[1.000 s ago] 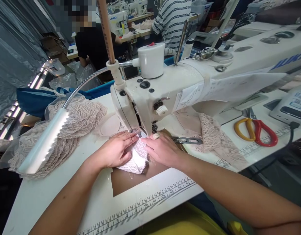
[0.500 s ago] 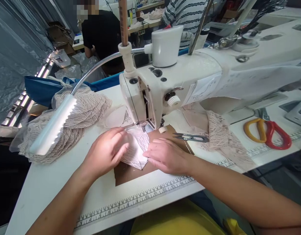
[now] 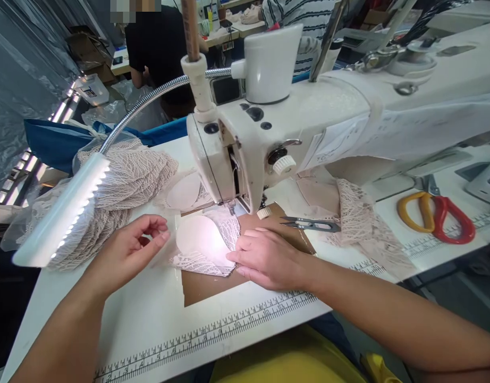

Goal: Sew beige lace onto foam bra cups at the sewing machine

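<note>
A pale lace piece [image 3: 205, 242] lies flat beneath the presser foot [image 3: 229, 206] of a white sewing machine [image 3: 320, 106], on a brown sheet [image 3: 201, 295]. The right hand [image 3: 264, 258] rests at its right edge; whether the grip pinches the fabric cannot be told. The left hand [image 3: 129, 252] hangs clear at the left, its grip loosely curled, thumb and fingers apart, holding nothing. With that side unsupported, the lace could skew or pucker if pulled from the right alone; the thread snips [image 3: 312, 224], just beyond the right hand, could snag or nick if it slid back. The white worktop [image 3: 145, 324] carries a ruler strip [image 3: 213, 332] along its front, stacked lace [image 3: 137, 173] under a lit lamp [image 3: 61, 210], and scissors [image 3: 436, 215] at right; behind, two people sit or stand near other worktops
</note>
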Demonstrator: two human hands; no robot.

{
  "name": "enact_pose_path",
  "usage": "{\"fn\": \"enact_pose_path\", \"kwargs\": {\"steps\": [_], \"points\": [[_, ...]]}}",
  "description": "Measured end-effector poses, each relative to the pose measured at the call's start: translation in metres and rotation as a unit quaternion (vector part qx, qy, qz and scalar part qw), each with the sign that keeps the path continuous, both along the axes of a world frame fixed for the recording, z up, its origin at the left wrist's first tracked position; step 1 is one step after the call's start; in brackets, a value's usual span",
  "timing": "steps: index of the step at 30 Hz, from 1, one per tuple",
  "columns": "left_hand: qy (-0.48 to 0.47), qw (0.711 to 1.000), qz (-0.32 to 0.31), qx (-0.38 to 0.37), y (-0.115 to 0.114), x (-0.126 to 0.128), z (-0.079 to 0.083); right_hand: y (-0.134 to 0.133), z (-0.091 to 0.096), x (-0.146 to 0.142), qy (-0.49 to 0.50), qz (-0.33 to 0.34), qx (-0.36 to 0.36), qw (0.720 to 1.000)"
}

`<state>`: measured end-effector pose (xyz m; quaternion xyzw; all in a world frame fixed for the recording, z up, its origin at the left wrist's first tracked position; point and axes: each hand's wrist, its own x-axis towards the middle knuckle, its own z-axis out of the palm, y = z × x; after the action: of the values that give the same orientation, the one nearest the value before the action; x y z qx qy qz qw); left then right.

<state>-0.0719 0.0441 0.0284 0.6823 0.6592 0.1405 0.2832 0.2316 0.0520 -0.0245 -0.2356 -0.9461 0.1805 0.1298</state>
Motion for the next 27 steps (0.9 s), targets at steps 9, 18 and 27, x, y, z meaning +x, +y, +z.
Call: {"fn": "enact_pose_path", "kwargs": {"steps": [9,18,27], "points": [[-0.249,0.955,-0.025,-0.157,0.011,0.052,-0.02,0.001,0.0,-0.001,0.022,0.002,0.011,1.0],[-0.288,0.936,-0.001,-0.202,0.018,0.047,-0.024,0.014,0.0,-0.003,0.009,-0.151,0.044,0.988],[-0.275,0.94,0.005,-0.202,0.018,0.044,-0.032,0.016,-0.002,-0.003,-0.019,-0.168,0.07,0.983]]}}
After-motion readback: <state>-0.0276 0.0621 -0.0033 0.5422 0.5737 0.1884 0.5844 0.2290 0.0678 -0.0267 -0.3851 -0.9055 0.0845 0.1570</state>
